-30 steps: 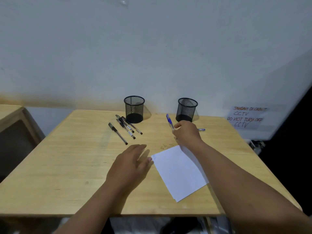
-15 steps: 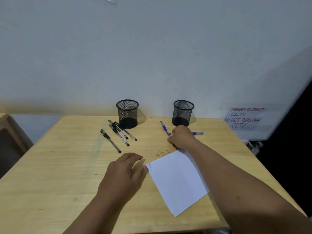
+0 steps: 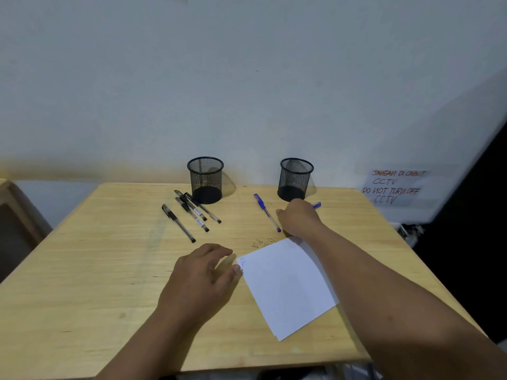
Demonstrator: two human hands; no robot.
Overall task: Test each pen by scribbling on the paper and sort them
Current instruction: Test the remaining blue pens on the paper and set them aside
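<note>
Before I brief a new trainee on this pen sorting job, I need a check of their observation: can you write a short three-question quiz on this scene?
1. How many black-capped pens lie beside the left black mesh cup?
2. True or false: the right black mesh cup holds pens.
3. The left hand touches the white paper sheet at: A) its left corner, B) its centre, C) not at all?

Key: 1. Four. 2. False; both cups look empty. 3. A.

The desk point(image 3: 82, 270) is pale wood with visible grain and a soft matt sheen. Two pen cups point(image 3: 205, 179) are black wire mesh — see-through, dull. The paper point(image 3: 288, 283) is smooth white and matt. The pens point(image 3: 178, 222) look like clear plastic with black ends — slightly glossy.
</note>
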